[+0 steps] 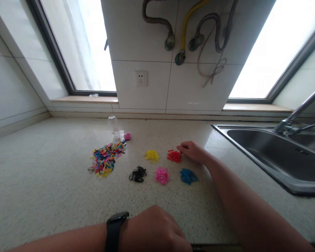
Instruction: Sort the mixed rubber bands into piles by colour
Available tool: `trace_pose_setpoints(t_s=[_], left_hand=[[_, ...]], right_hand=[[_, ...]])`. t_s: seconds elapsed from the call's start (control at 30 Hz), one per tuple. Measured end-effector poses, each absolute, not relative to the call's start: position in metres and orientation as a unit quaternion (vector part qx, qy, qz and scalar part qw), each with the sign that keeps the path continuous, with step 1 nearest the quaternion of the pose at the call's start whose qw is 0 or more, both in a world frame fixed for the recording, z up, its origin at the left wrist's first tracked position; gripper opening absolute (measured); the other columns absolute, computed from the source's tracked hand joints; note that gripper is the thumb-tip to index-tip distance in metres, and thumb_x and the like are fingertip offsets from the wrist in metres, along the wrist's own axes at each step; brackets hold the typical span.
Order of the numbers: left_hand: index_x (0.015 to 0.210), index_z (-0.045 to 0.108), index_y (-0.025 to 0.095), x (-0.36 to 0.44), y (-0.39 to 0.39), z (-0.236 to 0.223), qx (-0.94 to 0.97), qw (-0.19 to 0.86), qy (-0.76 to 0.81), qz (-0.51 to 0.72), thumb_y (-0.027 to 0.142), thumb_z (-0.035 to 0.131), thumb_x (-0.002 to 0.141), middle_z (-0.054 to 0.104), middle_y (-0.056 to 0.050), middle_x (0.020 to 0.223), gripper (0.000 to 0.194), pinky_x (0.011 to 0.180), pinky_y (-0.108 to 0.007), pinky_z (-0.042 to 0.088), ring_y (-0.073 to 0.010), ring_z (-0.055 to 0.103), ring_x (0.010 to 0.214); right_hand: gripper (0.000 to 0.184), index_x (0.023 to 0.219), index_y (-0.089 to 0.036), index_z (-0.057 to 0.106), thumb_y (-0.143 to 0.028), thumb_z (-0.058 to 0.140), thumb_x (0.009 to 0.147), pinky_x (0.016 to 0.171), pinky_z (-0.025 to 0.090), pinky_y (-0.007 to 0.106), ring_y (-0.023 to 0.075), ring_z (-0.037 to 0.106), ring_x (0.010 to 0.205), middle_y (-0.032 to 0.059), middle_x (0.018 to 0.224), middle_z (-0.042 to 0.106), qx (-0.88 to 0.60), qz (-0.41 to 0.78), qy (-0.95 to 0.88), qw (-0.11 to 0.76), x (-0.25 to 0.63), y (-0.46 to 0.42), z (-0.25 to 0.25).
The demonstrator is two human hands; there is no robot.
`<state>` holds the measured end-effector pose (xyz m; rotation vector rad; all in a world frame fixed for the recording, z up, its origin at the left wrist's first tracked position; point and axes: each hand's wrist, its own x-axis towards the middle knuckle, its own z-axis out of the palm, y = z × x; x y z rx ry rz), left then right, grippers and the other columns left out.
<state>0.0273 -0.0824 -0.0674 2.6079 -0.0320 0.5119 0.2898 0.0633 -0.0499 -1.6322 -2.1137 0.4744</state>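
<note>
My right hand (191, 151) is at the upper right edge of a pile of red rubber bands (174, 156). Its thumb and forefinger are pinched together; anything between them is too small to make out. Close by lie piles of yellow (152, 156), black (138, 174), pink (162, 175) and blue rubber bands (188, 176). A larger heap of mixed-colour rubber bands (106, 159) spreads out to the left. My left hand (157, 229), below a dark wristwatch, is bent at the counter's near edge, its fingers mostly hidden.
Behind the mixed heap stands a clear plastic bottle (113, 126), with a small pink object (127, 136) beside it. A steel sink (267, 157) with a faucet (291, 120) is set into the speckled counter (55, 210) on the right. A tiled wall with hoses rises behind.
</note>
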Motion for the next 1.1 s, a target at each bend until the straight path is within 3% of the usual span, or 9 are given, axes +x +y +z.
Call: trace_pose_setpoints(t_s=[0.3,0.43,0.57,0.67,0.83,1.1], left_hand=[[0.096,0.065,0.023,0.023,-0.080,-0.060,0.954,0.263,-0.007,0.146,0.029,0.050,0.096,0.072,0.001,0.084,0.016,0.056,-0.024,0.041,-0.0105,0.064,0.071],[0.098,0.068,0.022,0.013,-0.069,-0.029,0.959,0.234,0.028,0.160,0.028,0.058,0.089,0.070,0.002,0.075,0.015,0.058,-0.022,0.042,-0.0101,0.062,0.065],[0.099,0.070,0.021,-0.011,-0.035,0.006,0.959,0.165,0.152,0.173,0.022,0.055,0.088,0.068,0.000,0.075,0.019,0.063,-0.023,0.042,-0.0097,0.058,0.065],[0.101,0.072,0.024,-0.039,0.000,0.018,0.923,0.109,0.319,0.185,0.033,0.052,0.091,0.065,0.001,0.071,0.024,0.062,-0.024,0.038,-0.0096,0.054,0.062],[0.101,0.071,0.016,-0.089,0.053,0.008,0.850,0.051,0.474,0.226,0.039,0.049,0.092,0.062,-0.002,0.067,0.034,0.057,-0.026,0.031,-0.0099,0.047,0.056],[0.087,0.076,0.018,-0.127,0.086,-0.019,0.805,0.041,0.563,0.184,0.048,0.056,0.085,0.067,-0.004,0.070,0.036,0.055,-0.025,0.032,-0.0118,0.053,0.059]], right_hand=[[0.051,0.073,-0.016,0.062,-0.063,0.045,0.087,0.051,0.030,0.027,0.0111,0.038,0.050,-0.0039,0.054,0.045,-0.599,0.256,-0.714,0.256,0.301,0.075,-0.057],[0.053,0.073,-0.016,0.061,-0.066,0.045,0.086,0.052,0.031,0.027,0.0114,0.040,0.052,-0.0031,0.056,0.046,-0.598,0.270,-0.709,0.258,0.304,0.077,-0.059],[0.054,0.074,-0.016,0.061,-0.066,0.046,0.085,0.051,0.030,0.026,0.0110,0.038,0.051,-0.0033,0.056,0.045,-0.596,0.276,-0.709,0.257,0.306,0.080,-0.060],[0.054,0.075,-0.016,0.062,-0.067,0.046,0.085,0.051,0.030,0.026,0.0111,0.039,0.051,-0.0028,0.057,0.046,-0.601,0.278,-0.705,0.252,0.306,0.080,-0.059],[0.056,0.077,-0.016,0.064,-0.069,0.047,0.083,0.051,0.031,0.026,0.0113,0.040,0.052,-0.0020,0.058,0.049,-0.604,0.280,-0.704,0.248,0.305,0.081,-0.059],[0.055,0.077,-0.016,0.065,-0.069,0.049,0.082,0.051,0.030,0.027,0.0117,0.039,0.051,-0.0015,0.058,0.049,-0.600,0.292,-0.701,0.252,0.306,0.081,-0.060]])
